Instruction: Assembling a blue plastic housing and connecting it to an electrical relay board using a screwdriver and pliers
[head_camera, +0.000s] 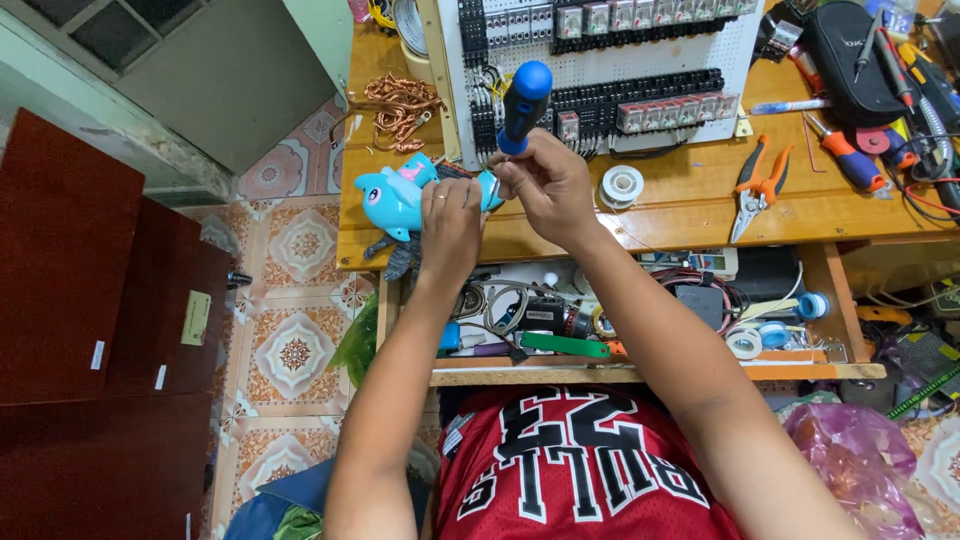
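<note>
**Two hands busy over a blue toy at the counter**

Two dark red cabinet doors are seen at the far left, above a patterned tile floor. A tangle of copper wire is laid on the wooden counter, near its left end. Just below it, a light blue plastic toy is lying at the counter's front edge. The toy is gripped by the left hand, whose fingers are closed around its right side. A screwdriver with a blue and black handle is held upright by the right hand, which is closed around its lower part; the tip is hidden between the two hands, which are touching. A white perforated board lined with black terminal rows is propped behind the hands. A small white spool is set to the right of the right hand. Orange-handled pliers are laid further right, well apart from the toy. A black pouch is placed at the far right corner.
</note>
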